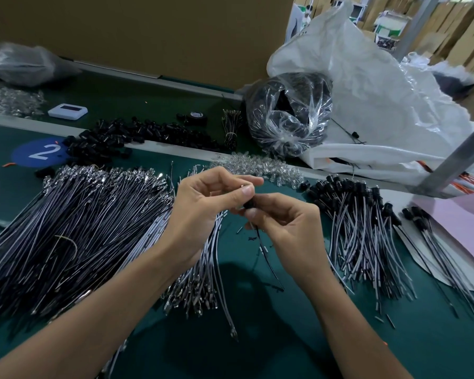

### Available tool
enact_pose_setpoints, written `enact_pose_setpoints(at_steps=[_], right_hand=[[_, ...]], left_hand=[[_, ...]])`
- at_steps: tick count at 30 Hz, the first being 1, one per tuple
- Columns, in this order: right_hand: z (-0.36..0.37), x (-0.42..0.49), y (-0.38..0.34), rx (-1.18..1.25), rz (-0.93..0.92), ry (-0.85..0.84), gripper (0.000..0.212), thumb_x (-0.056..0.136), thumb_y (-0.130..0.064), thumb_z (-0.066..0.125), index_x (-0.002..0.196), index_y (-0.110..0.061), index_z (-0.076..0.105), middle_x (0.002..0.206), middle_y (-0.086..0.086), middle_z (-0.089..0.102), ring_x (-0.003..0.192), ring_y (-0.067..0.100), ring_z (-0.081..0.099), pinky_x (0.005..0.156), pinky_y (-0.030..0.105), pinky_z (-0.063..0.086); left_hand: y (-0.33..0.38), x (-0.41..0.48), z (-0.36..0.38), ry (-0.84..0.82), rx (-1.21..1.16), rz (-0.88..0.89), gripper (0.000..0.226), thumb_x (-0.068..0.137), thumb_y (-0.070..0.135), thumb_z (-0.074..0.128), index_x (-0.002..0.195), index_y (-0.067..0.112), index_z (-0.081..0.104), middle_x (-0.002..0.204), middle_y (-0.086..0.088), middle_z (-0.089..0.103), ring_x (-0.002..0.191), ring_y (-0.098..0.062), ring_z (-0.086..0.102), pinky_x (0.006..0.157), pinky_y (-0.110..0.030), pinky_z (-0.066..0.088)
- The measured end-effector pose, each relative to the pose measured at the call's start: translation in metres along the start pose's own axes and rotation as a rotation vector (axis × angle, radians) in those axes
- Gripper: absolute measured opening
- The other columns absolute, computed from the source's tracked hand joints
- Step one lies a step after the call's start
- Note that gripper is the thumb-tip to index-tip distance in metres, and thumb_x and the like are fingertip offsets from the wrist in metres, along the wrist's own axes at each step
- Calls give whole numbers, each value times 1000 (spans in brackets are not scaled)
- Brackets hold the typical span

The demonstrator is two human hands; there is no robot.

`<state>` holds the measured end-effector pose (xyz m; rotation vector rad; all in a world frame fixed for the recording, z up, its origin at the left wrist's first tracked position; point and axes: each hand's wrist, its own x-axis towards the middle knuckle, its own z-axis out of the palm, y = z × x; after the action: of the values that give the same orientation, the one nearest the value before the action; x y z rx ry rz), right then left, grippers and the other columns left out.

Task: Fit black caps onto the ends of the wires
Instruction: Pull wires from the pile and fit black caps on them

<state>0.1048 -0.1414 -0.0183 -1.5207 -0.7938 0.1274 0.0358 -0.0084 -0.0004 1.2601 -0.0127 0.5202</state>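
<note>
**Cap and wire meet between two pinching hands**

Both hands work above the middle of the green table. The right hand pinches a black cap between thumb and forefinger, a narrow grip closed round the cap. The left hand has its grip closed too: thumb and forefinger pinch the bright metal tip of the wire just above the cap, with the other fingers curled.

The wire's long axis runs from the cap down toward the person and a little to the right. Its capped end points up and away, at the left fingertips. Its free end hangs low over the table, under the right wrist.

To the left lies a broad pile of bare wires, fanned with their metal ends pointing away from the person. A smaller bundle sits under the left wrist. To the right lies a heap of capped wires, their black heads at the far end. Loose caps are heaped at the back left, partly over a blue disc marked 2. Clear plastic pieces lie just beyond the hands. Farther back stand a clear bag of black parts, a large white bag, a tape roll and a small white device. A pink sheet lies at the right edge.
</note>
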Motion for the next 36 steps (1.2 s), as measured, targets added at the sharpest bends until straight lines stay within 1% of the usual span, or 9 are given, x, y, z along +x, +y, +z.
enact_pose_setpoints(at_steps=[3, 10, 12, 14, 18, 21, 27, 32, 36], right_hand=[[1, 0, -1, -44, 9, 0, 17, 85, -6, 70, 87, -22, 76, 79, -1, 76, 73, 19, 73, 73, 39, 60], [-1, 1, -3, -121, -19, 30, 17, 85, -6, 72, 83, -23, 74, 76, 3, 75, 69, 23, 72, 72, 50, 58], [-1, 1, -3, -120, -13, 21, 15, 85, -5, 71, 83, -20, 74, 76, 3, 76, 69, 22, 72, 72, 47, 59], [-1, 2, -2, -103, -20, 25, 12, 86, -5, 71, 84, -16, 75, 76, 3, 75, 68, 20, 72, 69, 41, 60], [-3, 2, -1, -36, -62, 83, 10, 87, -1, 69, 85, -8, 75, 77, 4, 75, 68, 16, 72, 66, 29, 58], [-4, 2, 0, -53, -78, 123, 17, 86, 4, 66, 86, -11, 75, 77, -1, 75, 72, 12, 71, 69, 30, 58], [-1, 1, 0, -30, -108, 109, 15, 86, -4, 66, 80, -17, 70, 73, -10, 71, 64, 9, 69, 64, 22, 54], [2, -1, 0, 8, -121, 106, 9, 86, -17, 69, 78, -14, 70, 69, -5, 71, 66, 14, 70, 66, 27, 56], [5, -2, -1, 52, -134, 98, 12, 86, -26, 68, 80, -16, 70, 69, -7, 70, 66, 9, 68, 65, 22, 54]], left_hand=[[0, 1, -1, -11, -8, 8, 14, 74, 10, 74, 64, 20, 70, 96, -9, 76, 78, -17, 69, 69, -26, 54], [-8, 3, -3, 37, 40, -52, 13, 78, 14, 68, 70, 13, 57, 98, -10, 76, 82, -20, 68, 70, -34, 49], [-9, 2, -3, 30, 32, -49, 13, 78, 14, 68, 68, 17, 61, 100, -11, 75, 82, -22, 68, 71, -37, 50], [-9, 2, -4, 21, -22, -45, 9, 77, 13, 69, 72, 21, 70, 100, -10, 75, 82, -20, 69, 68, -32, 54], [-10, 1, -4, -87, -14, -111, 33, 70, 9, 81, 101, 16, 75, 100, -10, 76, 86, -17, 72, 73, -22, 55], [-13, -1, 1, -111, 93, -105, 25, 68, 17, 79, 93, 13, 79, 92, -9, 77, 85, -16, 74, 75, -19, 55], [-12, -1, 2, -75, 40, -21, 26, 71, 16, 76, 97, 12, 78, 94, -8, 77, 87, -16, 73, 76, -21, 55], [-7, -2, 6, -62, 28, 66, 25, 75, 10, 71, 99, 4, 74, 96, -7, 77, 89, -14, 73, 74, -18, 54], [-8, -4, 9, -66, 17, 121, 24, 76, 6, 68, 100, 6, 73, 93, -3, 77, 87, -12, 72, 73, -22, 57]])
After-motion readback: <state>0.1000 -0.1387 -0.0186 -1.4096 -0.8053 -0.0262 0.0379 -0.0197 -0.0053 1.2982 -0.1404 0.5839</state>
